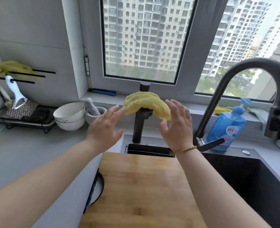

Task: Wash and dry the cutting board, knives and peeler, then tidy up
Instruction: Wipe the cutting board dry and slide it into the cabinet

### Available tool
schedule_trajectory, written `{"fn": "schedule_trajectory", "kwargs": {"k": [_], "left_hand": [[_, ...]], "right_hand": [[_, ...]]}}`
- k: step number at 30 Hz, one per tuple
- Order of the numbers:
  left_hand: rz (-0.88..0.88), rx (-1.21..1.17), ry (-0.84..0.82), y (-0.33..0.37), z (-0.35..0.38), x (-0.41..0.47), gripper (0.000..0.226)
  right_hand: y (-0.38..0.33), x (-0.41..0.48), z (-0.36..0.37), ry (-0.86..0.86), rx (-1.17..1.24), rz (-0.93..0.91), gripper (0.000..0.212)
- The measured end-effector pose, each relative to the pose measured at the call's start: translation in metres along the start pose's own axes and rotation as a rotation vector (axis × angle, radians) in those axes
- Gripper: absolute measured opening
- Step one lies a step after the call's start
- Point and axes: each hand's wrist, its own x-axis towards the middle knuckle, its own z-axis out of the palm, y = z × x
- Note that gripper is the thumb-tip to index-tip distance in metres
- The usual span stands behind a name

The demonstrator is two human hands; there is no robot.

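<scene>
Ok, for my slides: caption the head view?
Left hand and right hand open beside a yellow cloth draped on the short tap behind the cutting board.

cloth (146,104) on tap (140,117), behind board (141,190)

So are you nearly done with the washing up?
Probably nearly. The peeler hangs on a rail and the cutting board lies across the sink edge, looking dry. The left hand and right hand, both open, are at the yellow cloth draped over the small tap. The board likely needs putting away; no knives show.
</scene>
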Motion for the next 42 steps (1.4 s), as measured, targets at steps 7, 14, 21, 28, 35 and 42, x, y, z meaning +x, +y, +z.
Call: {"fn": "schedule_trajectory", "kwargs": {"k": [7, 14, 21, 28, 35, 42], "left_hand": [[-0.315, -0.176, 0.122, -0.001, -0.026, -0.116, 0.056], [-0.907, -0.074, 0.149, 0.006, -0.071, -0.317, 0.030], [-1.191, 0.207, 0.164, 0.029, -0.140, -0.537, 0.024], [-1.000, 0.397, -0.053, 0.040, -0.191, -0.700, 0.067], [-0.961, 0.362, -0.236, 0.038, -0.199, -0.709, 0.057], [-0.958, 0.379, -0.196, 0.032, -0.196, -0.709, 0.057]], "right_hand": [[-0.031, -0.085, 0.005, 0.023, 0.265, -0.170, 0.032], [-0.095, -0.187, 0.003, -0.378, 0.650, -0.251, 0.028], [-0.177, -0.311, -0.053, -1.055, 0.989, 0.339, 0.030], [-0.282, -0.460, -0.074, -1.231, 1.323, 1.313, 0.044], [-0.354, -0.543, -0.090, -1.132, 1.519, 1.699, 0.053], [-0.378, -0.566, -0.089, -1.157, 1.633, 1.717, 0.057]]}}
